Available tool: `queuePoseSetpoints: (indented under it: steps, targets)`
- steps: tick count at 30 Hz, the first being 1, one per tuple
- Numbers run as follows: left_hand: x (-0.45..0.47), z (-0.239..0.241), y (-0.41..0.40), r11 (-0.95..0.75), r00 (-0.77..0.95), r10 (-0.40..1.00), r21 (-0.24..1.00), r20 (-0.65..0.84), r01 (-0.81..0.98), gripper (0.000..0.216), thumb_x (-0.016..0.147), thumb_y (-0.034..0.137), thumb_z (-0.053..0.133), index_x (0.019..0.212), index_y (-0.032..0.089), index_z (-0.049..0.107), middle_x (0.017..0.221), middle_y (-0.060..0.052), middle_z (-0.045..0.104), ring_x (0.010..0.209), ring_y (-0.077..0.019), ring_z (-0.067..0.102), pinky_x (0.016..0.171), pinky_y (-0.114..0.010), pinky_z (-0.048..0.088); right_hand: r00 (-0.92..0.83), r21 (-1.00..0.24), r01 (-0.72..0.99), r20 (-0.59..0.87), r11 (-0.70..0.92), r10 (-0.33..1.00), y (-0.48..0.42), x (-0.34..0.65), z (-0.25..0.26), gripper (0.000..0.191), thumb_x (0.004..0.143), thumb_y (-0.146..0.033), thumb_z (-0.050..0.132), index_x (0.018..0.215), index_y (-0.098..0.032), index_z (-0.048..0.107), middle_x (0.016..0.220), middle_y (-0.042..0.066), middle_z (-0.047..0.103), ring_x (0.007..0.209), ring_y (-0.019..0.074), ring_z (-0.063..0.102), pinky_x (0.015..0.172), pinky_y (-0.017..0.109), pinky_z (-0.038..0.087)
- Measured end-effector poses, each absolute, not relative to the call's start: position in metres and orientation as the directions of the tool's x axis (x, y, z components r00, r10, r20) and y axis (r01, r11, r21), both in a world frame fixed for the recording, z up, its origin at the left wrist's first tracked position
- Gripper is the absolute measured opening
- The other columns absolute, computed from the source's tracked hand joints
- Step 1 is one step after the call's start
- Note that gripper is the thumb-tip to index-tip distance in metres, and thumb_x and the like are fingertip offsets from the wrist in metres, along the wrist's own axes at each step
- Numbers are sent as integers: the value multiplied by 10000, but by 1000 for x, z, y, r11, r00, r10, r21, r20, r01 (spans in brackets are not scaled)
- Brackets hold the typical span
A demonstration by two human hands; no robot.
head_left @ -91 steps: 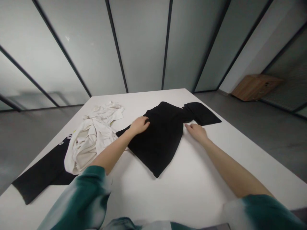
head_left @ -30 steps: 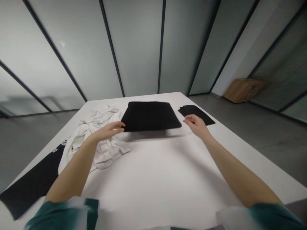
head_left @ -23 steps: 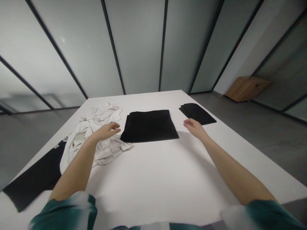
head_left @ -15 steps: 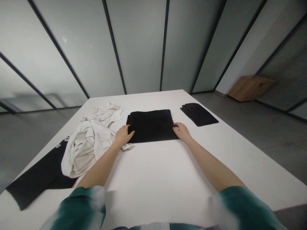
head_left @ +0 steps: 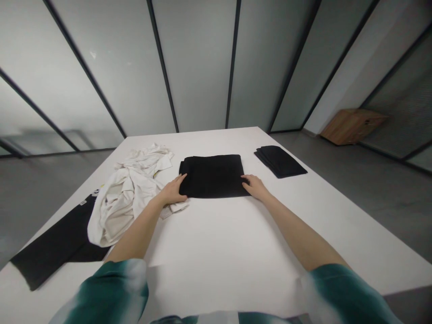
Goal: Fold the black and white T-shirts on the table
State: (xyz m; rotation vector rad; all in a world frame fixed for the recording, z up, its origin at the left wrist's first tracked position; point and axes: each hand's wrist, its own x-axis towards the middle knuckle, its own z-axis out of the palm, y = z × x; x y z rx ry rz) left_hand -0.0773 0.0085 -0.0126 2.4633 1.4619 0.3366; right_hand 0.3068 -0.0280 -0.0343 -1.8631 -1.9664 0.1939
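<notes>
A black garment point(head_left: 212, 175), folded into a neat rectangle, lies in the middle of the white table point(head_left: 236, 243). My left hand point(head_left: 173, 191) rests against its near left corner, fingers stretched out and together. At the near right corner my right hand point(head_left: 255, 186) touches the edge of the cloth with its fingers extended. Neither hand grips the fabric.
A crumpled white garment point(head_left: 130, 191) lies just left of my left hand, partly over a flat black garment point(head_left: 56, 249) at the table's left edge. A smaller folded black stack point(head_left: 280, 161) sits at the far right. A wooden cabinet point(head_left: 353, 125) stands on the floor beyond.
The black garment went from spread out to folded and was laid down in the middle of the table. Both hands let go, then came back to its near corners.
</notes>
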Motion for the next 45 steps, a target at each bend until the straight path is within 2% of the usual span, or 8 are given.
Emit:
queuePoseSetpoints:
  steps: [6,8,12,15,27,34,38,45]
  targets:
    - [-81,-7,17,-8,-114,914,299,390,954,465,835,365,555,1248,151,560,1267,-197,606,1208,-346,553,984,-460,438,-384,-725,651,-60,224,921,-43,286,-16,192,799,-288,584,865,-177,727,698,51,707,657,208,654,663,322,513]
    - [-83,-5,18,30,-158,932,364,327,931,336,911,390,440,1099,175,616,1046,-159,689,1063,-315,633,894,-423,473,-348,-811,535,44,237,936,-45,279,-15,264,855,-343,507,855,-183,717,663,46,691,633,204,646,659,336,522]
    - [-75,-8,14,-12,-43,991,412,124,911,430,946,505,373,1082,195,638,995,-136,726,1019,-316,667,836,-400,488,91,-638,731,442,241,892,-39,278,-28,301,847,-331,523,1053,-207,704,1081,123,715,1042,290,635,938,466,482]
    - [-57,-13,6,-97,52,991,402,121,911,589,928,552,414,1329,136,522,1167,-181,691,1135,-320,629,925,-401,468,104,-499,859,389,114,915,-33,284,-41,454,814,-356,611,1241,-207,641,1326,146,611,1242,340,528,1042,506,405]
    - [-29,-20,52,-86,116,993,554,-19,828,821,779,484,662,1462,130,376,1444,-202,516,1328,-356,495,1068,-437,414,-221,-685,658,221,312,950,-55,271,-17,236,837,-405,536,784,-214,664,676,14,652,632,187,584,643,312,467]
    - [-1,-29,72,-330,284,943,563,172,757,771,789,341,641,1455,71,360,1501,-221,434,1401,-316,408,1160,-434,326,-25,-563,745,511,357,859,-45,280,-27,257,857,-361,505,1001,-214,660,991,112,695,977,273,624,916,423,473]
    - [-2,-30,62,-231,141,968,528,205,817,687,843,382,585,1430,83,392,1442,-222,500,1357,-335,463,1126,-442,362,11,-538,818,371,205,929,-38,286,-39,452,865,-410,538,1259,-194,591,1277,152,634,1201,321,559,1031,484,414]
    - [-27,-6,44,39,-28,999,388,-35,921,746,858,538,537,1446,124,338,1213,-225,669,1140,-357,643,911,-421,481,-79,-468,861,265,200,961,-37,284,-43,510,870,-397,567,1333,-182,562,1300,134,640,1187,328,574,1016,471,421]
